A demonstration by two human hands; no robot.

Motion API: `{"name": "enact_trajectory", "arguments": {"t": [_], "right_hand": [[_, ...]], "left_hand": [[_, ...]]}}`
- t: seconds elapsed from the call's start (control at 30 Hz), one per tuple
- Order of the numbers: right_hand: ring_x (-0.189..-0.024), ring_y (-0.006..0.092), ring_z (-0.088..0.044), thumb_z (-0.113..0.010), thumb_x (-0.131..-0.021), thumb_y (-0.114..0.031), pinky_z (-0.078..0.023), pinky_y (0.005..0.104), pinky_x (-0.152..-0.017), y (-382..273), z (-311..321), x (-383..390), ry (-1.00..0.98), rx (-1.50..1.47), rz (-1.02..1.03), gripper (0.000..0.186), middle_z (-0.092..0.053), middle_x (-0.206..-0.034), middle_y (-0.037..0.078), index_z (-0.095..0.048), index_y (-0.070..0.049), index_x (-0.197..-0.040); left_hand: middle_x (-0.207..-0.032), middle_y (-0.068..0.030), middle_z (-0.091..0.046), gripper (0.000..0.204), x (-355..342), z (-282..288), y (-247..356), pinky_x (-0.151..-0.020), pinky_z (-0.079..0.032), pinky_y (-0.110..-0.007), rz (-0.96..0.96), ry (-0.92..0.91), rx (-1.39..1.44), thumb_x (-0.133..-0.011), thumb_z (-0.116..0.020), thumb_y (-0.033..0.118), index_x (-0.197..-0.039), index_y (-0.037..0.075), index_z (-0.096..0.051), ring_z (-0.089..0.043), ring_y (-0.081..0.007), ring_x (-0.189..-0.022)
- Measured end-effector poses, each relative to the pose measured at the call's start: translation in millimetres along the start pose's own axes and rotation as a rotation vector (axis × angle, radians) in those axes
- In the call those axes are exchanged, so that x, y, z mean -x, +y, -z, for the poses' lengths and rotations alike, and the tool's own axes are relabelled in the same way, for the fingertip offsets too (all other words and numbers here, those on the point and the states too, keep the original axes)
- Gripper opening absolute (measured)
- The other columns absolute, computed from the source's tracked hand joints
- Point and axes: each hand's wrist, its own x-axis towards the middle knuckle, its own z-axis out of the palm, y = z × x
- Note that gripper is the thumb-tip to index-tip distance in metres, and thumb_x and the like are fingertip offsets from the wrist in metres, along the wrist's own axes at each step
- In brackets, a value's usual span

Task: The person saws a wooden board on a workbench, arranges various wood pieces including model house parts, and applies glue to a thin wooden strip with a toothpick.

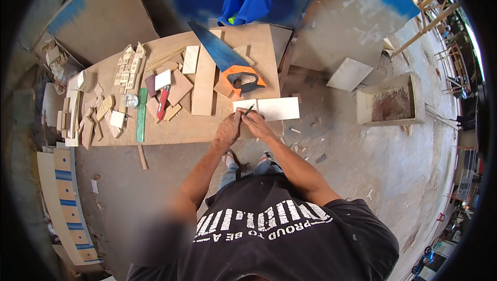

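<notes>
Right hand (254,120): fingers pinched on dark pencil-like tool (249,110), over white board (279,108). Left hand (228,130) at board's near edge, probably steadying; cannot tell finger closure. Board overhangs plywood table's (176,133) right edge, likely for easy reach. Handsaw (220,56), offcuts (180,85) beyond; concrete floor (336,182) scrap-littered.

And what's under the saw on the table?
A long plank passes beneath the saw, showing either side of its blade; whatever the blade itself hides can't be seen.
</notes>
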Motion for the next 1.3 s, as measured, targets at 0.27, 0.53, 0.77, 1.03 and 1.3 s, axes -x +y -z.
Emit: {"name": "enact_trajectory", "arguments": {"t": [0.27, 0.53, 0.77, 1.03, 1.3], "right_hand": [[-0.074, 0.0399, -0.068, -0.058, -0.098, -0.025, -0.054, 0.0474, -0.07, -66, 55, 14, 0.376, 0.336, -0.244, 0.023, -0.068, -0.077, 0.02, -0.053, -0.009, -0.113], [-0.089, 0.0434, -0.064, -0.061, -0.09, -0.014, -0.051, 0.052, -0.074, -36, 59, 11, 0.252, 0.72, -0.09, 0.04, -0.066, -0.095, 0.023, -0.05, -0.014, -0.129], [-0.134, 0.0276, -0.045, -0.078, -0.074, -0.028, -0.036, 0.0539, -0.106, -58, 62, 5, -0.063, 1.065, 0.171, 0.086, -0.048, -0.142, 0.011, -0.039, -0.013, -0.148], [-0.137, 0.0293, -0.042, -0.084, -0.067, -0.032, -0.032, 0.0536, -0.108, -54, 60, -17, -0.27, 1.07, 0.117, 0.099, -0.047, -0.143, 0.013, -0.035, -0.013, -0.151], [-0.139, 0.0283, -0.04, -0.081, -0.073, -0.037, -0.032, 0.0519, -0.112, -53, 63, -1, -0.123, 1.038, 0.072, 0.095, -0.042, -0.15, 0.013, -0.034, -0.017, -0.153]], "left_hand": [[-0.13, -0.0174, -0.058, 0.039, 9, 0, 4, -0.099, -0.051, -0.039, -0.107, -0.142, -0.32, -0.08, -0.058, 0.001, -0.119, 0.002, -0.061, -0.056, -0.0319, -0.12], [-0.12, -0.0122, -0.061, 0.03, -12, -4, -4, -0.098, -0.049, -0.038, -0.151, -0.165, -0.374, -0.079, -0.063, 0.006, -0.109, 0.005, -0.067, -0.056, -0.0258, -0.118], [-0.15, -0.0179, -0.035, 0.044, -16, 4, -34, -0.111, -0.037, -0.053, -0.244, -0.13, -0.343, -0.075, -0.077, 0.021, -0.117, 0.012, -0.067, -0.031, -0.0396, -0.142], [-0.151, -0.0173, -0.034, 0.044, -31, 4, -49, -0.107, -0.043, -0.051, -0.259, -0.239, -0.266, -0.075, -0.078, 0.023, -0.117, 0.014, -0.067, -0.036, -0.0406, -0.138], [-0.152, -0.019, -0.033, 0.051, -34, 9, -40, -0.107, -0.044, -0.049, -0.245, -0.329, -0.381, -0.079, -0.076, 0.027, -0.127, 0.016, -0.062, -0.035, -0.0412, -0.138]]}}
